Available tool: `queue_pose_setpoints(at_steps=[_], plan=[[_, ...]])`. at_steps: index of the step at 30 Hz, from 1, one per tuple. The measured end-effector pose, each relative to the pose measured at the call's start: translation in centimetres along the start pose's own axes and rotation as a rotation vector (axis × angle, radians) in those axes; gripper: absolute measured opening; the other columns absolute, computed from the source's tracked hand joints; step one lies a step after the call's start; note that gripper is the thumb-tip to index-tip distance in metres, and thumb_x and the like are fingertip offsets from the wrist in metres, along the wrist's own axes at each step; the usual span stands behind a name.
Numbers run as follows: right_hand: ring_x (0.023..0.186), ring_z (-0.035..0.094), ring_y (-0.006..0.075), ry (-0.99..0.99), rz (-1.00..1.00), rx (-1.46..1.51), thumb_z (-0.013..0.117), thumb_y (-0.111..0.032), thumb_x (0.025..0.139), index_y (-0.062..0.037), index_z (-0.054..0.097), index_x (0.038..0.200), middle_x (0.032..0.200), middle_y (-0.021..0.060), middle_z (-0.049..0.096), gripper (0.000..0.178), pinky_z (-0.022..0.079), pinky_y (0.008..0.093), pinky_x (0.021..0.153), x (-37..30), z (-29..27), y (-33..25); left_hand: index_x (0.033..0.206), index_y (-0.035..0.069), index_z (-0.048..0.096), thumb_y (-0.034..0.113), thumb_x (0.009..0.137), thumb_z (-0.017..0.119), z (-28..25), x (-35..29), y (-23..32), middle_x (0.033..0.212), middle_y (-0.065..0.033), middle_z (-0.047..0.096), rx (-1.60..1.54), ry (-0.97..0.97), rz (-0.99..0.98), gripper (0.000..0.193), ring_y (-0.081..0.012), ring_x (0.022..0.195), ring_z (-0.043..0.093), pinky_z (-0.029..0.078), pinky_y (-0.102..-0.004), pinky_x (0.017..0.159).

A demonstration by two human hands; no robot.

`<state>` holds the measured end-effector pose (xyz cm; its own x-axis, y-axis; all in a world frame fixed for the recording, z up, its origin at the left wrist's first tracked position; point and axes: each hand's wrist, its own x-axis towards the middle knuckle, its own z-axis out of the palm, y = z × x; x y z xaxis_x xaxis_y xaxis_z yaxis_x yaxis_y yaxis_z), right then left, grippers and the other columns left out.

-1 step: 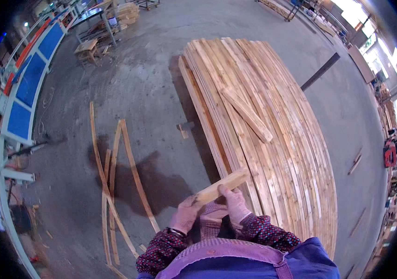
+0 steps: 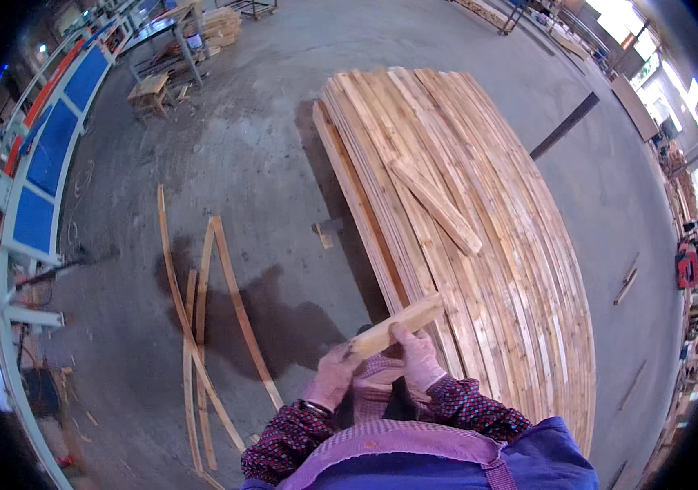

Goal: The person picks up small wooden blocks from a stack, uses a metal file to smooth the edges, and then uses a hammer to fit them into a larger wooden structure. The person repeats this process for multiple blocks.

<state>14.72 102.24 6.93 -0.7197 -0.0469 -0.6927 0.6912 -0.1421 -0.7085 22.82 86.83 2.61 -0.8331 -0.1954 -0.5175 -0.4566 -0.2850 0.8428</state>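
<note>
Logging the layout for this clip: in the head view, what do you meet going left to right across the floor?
Blue machine → thin strips on the floor → left hand → short board in both hands → right hand → big plank stack → dark bar.

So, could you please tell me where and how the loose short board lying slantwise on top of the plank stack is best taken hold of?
Probably at its near end: the short board lies flat and slantwise across the plank stack, and that end points toward the person. Come from above, a grip across its narrow width, fingers on the two long edges. Both hands, left hand and right hand, are on a wooden piece.
</note>
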Motion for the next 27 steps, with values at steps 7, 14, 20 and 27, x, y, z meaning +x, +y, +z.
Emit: queue_pose_setpoints(at_steps=[7,14,20,27], plan=[[0.084,0.063,0.0179,-0.028,-0.109,0.164,0.063,-0.022,0.087,0.0005,0.055,0.113,0.096,0.0068,0.062,0.036,0.054,0.0314,0.072,19.3,6.6,-11.4,0.121,0.001,0.057,0.005,0.088,0.062,0.3,19.6,11.1,0.112,-0.0096,0.065,-0.07,-0.128,0.067,0.034,-0.0173,0.103,0.06,0.046,-0.0282,0.092],[0.082,0.059,0.0122,-0.069,-0.223,-0.157,0.066,-0.019,0.085,-0.0012,0.056,0.111,0.095,0.0038,0.062,0.033,0.049,0.0267,0.072,36.3,17.7,-24.5,0.113,0.007,0.061,0.02,0.089,0.051,-4.5,38.2,9.0,0.124,-0.0136,0.058,-0.007,-0.092,0.145,0.029,-0.0333,0.131,0.04,0.025,-0.045,0.113],[0.079,0.064,0.0144,0.039,-0.244,-0.245,0.069,-0.025,0.085,-0.0043,0.054,0.117,0.094,0.0029,0.062,0.041,0.054,0.03,0.071,50.7,21.1,-32.1,0.103,0.008,0.064,0.02,0.086,0.05,-7.5,54.6,17.8,0.119,-0.0145,0.059,1.33,-0.194,0.472,0.025,-0.0324,0.132,0.038,0.026,-0.0444,0.113],[0.088,0.06,0.0161,0.253,-0.067,-0.28,0.073,-0.023,0.082,0.0001,0.053,0.114,0.098,0.0065,0.061,0.044,0.051,0.0302,0.078,61.9,26.6,-35.5,0.142,-0.006,0.028,0.039,0.082,0.064,-7.9,75.1,23.9,0.141,-0.0266,0.04,0.661,-0.02,-0.262,0.084,-0.0422,0.129,0.04,0.033,-0.0425,0.109]])
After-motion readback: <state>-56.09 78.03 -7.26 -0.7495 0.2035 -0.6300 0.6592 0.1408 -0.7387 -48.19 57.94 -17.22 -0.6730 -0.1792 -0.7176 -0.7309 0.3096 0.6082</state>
